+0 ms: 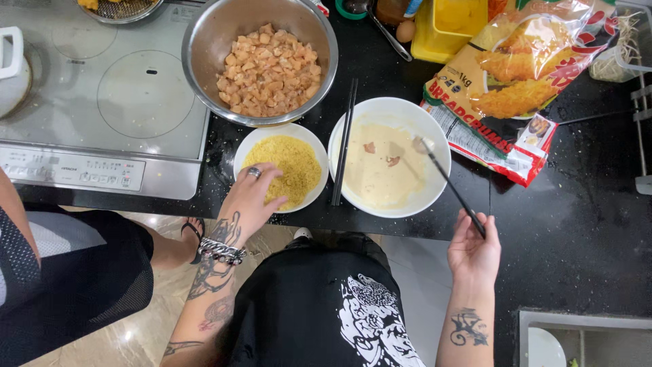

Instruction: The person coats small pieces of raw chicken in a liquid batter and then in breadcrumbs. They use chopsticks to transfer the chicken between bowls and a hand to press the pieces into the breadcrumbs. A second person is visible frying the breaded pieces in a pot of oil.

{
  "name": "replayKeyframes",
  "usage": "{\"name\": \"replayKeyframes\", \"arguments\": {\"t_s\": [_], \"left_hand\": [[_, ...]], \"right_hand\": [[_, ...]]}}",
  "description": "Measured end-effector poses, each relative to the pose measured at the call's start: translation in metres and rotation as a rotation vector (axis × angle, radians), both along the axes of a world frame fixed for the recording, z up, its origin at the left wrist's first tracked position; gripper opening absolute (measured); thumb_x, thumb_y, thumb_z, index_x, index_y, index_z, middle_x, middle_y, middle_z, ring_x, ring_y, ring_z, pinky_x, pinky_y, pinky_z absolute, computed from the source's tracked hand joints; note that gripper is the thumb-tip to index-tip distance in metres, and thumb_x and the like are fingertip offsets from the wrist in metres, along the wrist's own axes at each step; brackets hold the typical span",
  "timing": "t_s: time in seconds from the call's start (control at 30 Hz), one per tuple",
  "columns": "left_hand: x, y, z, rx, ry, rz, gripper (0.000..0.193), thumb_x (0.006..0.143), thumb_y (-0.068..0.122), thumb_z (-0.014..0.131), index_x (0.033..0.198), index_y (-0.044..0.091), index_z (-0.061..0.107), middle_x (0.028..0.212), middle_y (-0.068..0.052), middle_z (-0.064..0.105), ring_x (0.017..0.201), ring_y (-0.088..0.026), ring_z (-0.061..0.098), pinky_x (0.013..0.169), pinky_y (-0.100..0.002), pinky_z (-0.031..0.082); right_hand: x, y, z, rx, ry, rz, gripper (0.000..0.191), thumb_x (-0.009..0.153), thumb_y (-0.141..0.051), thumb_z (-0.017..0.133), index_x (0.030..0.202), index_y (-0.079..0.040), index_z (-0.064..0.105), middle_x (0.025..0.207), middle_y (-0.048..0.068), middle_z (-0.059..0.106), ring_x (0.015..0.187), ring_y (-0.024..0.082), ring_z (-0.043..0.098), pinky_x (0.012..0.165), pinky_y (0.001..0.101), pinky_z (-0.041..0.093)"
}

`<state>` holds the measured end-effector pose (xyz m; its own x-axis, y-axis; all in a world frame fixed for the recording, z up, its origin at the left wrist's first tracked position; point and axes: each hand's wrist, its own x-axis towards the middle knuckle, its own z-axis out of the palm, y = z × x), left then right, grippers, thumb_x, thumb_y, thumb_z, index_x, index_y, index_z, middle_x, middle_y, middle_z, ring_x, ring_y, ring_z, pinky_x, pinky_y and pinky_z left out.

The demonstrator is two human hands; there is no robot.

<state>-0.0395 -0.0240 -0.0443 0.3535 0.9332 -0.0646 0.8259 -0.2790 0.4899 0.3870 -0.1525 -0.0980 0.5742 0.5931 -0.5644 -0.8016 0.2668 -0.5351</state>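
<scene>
Two white bowls (280,138) (407,109), one steel bowl (204,41), two pairs of chopsticks (344,139) (449,183)

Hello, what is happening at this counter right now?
A person is breading food at a black counter. The left hand presses into a white bowl of yellow crumbs. The right hand holds black chopsticks, their tips over a white bowl of pale batter with a few pieces in it. Behind stands a steel bowl of diced raw meat; another pair of chopsticks lies between the white bowls. A breadcrumb bag lies to the right, an induction hob to the left.
</scene>
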Motion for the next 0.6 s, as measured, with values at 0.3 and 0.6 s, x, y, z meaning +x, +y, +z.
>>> {"name": "replayKeyframes", "arguments": {"t_s": [0.3, 0.6], "left_hand": [[-0.006, 0.001, -0.029, 0.153, -0.039, -0.038, 0.055, 0.086, 0.031, 0.075, 0.135, 0.014, 0.060, 0.158, -0.007, 0.044, 0.146, -0.034, 0.036, 0.118, -0.048, 0.033], [-0.006, 0.007, -0.032, 0.110, -0.064, -0.034, 0.060, 0.083, 0.029, 0.077, 0.137, 0.012, 0.058, 0.158, -0.010, 0.042, 0.146, -0.037, 0.035, 0.117, -0.048, 0.032]], "right_hand": [[-0.007, 0.000, 0.000, -0.036, -0.015, 0.000, 0.032, 0.110, -0.022, 0.059, 0.090, 0.002, 0.067, 0.095, 0.016, 0.074, 0.096, 0.028, 0.076, 0.082, 0.0239, 0.068], [-0.005, -0.009, 0.000, -0.066, -0.193, 0.024, 0.033, 0.110, -0.026, 0.057, 0.094, 0.001, 0.066, 0.097, 0.015, 0.074, 0.099, 0.030, 0.076, 0.084, 0.0260, 0.068]]}}
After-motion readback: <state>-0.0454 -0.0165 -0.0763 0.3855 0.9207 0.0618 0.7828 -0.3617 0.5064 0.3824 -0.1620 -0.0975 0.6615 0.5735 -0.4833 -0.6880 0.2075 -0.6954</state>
